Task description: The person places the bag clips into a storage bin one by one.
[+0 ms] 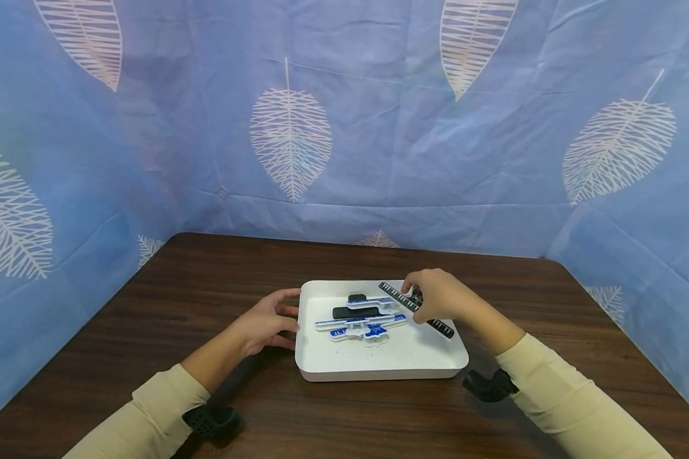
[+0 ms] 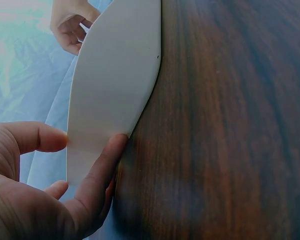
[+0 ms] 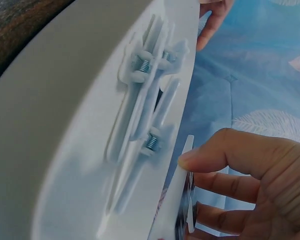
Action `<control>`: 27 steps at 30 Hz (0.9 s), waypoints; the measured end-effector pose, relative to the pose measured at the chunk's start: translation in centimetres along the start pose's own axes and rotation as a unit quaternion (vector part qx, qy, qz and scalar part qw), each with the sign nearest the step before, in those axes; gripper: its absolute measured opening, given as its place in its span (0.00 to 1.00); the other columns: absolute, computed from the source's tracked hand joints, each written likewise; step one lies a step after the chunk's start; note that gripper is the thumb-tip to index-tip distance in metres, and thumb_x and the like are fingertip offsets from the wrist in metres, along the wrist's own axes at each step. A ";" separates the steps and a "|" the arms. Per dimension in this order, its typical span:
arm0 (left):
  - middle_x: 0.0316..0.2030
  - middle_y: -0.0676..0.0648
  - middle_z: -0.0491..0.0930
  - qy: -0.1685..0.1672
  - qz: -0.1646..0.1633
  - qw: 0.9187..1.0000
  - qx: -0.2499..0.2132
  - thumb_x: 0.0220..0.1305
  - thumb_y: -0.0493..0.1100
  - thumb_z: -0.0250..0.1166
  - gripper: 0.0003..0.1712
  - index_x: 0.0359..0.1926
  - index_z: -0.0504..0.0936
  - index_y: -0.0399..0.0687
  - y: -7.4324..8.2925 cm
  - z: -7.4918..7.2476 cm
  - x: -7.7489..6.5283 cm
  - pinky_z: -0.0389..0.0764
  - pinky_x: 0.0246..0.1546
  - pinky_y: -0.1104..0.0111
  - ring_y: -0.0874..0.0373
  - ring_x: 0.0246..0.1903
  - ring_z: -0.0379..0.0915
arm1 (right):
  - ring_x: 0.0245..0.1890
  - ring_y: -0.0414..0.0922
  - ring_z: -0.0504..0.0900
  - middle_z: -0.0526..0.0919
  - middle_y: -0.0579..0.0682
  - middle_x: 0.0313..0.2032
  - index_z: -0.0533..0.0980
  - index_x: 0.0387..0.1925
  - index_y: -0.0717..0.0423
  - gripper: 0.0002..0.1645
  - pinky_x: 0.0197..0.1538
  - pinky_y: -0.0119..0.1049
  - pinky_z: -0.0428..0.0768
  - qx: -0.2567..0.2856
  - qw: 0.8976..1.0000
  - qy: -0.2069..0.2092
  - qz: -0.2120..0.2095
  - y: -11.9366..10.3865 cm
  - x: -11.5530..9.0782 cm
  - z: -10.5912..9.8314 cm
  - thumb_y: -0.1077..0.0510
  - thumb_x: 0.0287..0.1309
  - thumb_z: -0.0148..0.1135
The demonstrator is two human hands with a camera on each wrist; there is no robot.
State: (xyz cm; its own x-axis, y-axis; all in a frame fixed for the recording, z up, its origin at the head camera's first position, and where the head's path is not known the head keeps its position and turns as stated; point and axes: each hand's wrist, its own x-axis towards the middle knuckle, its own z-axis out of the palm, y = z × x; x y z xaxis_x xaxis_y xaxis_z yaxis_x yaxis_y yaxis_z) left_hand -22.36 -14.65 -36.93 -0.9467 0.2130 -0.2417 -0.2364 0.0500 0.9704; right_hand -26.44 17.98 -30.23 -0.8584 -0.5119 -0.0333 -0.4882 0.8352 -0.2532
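A white tray [image 1: 425, 357] holds several long spring clips with blue-and-white piano-key patterns [image 1: 360, 321] and black ones [image 1: 355, 313], lying in a loose pile. My right hand [image 1: 441, 296] is over the tray's right part. Between thumb and fingers it pinches a clip with a black-and-white piano-key pattern [image 1: 439, 327], slanted across the tray. In the right wrist view, springs show on the white clips [image 3: 127, 120] in the tray. My left hand [image 1: 263, 324] is at the tray's left side. Its spread fingertips touch the outer wall [image 2: 115, 75], as the left wrist view shows.
The tray stands on a dark wooden table [image 1: 252, 261]. Blue cloth with white leaf prints [image 1: 373, 159] hangs behind and on both sides. A black wrist device [image 1: 212, 422] sits under the left forearm, another [image 1: 490, 386] under the right.
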 end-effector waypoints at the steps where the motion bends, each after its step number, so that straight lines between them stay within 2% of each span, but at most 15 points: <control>1: 0.58 0.31 0.64 0.000 -0.001 1.000 0.001 0.52 0.22 0.61 0.47 0.72 0.57 0.47 0.0 0.0 0.0 0.84 0.36 0.51 0.43 0.43 0.78 | 0.42 0.51 0.78 0.82 0.54 0.45 0.80 0.45 0.55 0.27 0.38 0.45 0.77 -0.001 1.000 -0.001 -0.001 0.0 0.1 0.2 0.63 0.36 0.75; 9: 0.59 0.30 0.63 -0.003 0.000 1.000 0.004 0.53 0.22 0.61 0.46 0.73 0.57 0.46 0.2 0.0 -0.1 0.84 0.36 0.51 0.42 0.44 0.78 | 0.41 0.50 0.78 0.82 0.52 0.43 0.80 0.43 0.56 0.27 0.41 0.47 0.79 -0.020 1.000 -0.011 -0.006 -0.3 0.5 0.9 0.62 0.35 0.78; 15: 0.59 0.29 0.62 -0.004 0.004 1.000 0.008 0.53 0.23 0.61 0.47 0.73 0.56 0.45 0.2 0.0 -0.3 0.84 0.36 0.51 0.42 0.44 0.77 | 0.34 0.46 0.73 0.81 0.50 0.39 0.79 0.39 0.55 0.25 0.35 0.42 0.75 -0.045 0.998 -0.044 -0.001 -0.7 0.9 1.1 0.63 0.33 0.77; 20: 0.59 0.29 0.62 -0.001 0.005 1.000 0.009 0.52 0.23 0.61 0.47 0.73 0.56 0.45 0.2 0.2 -0.4 0.84 0.35 0.51 0.42 0.44 0.77 | 0.28 0.45 0.68 0.74 0.47 0.29 0.74 0.33 0.55 0.22 0.30 0.37 0.69 -0.055 0.996 -0.073 -0.005 -1.0 1.2 1.6 0.66 0.33 0.75; 27: 0.59 0.29 0.62 0.000 0.007 1.000 0.008 0.53 0.23 0.61 0.47 0.73 0.56 0.45 0.1 0.3 -0.5 0.84 0.36 0.51 0.42 0.44 0.77 | 0.27 0.43 0.66 0.70 0.46 0.24 0.70 0.27 0.53 0.23 0.29 0.35 0.66 -0.095 0.990 -0.104 -0.019 -1.5 1.2 2.1 0.65 0.30 0.77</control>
State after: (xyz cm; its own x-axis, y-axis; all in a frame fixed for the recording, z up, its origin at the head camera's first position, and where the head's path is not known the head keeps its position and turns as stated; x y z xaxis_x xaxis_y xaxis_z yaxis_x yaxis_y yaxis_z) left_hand -21.89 -14.47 -36.74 -0.9496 0.2140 -0.2288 -0.2204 0.0630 0.9734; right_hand -26.40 15.69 -31.89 -0.7971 -0.5577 -0.2314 -0.5577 0.8269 -0.0717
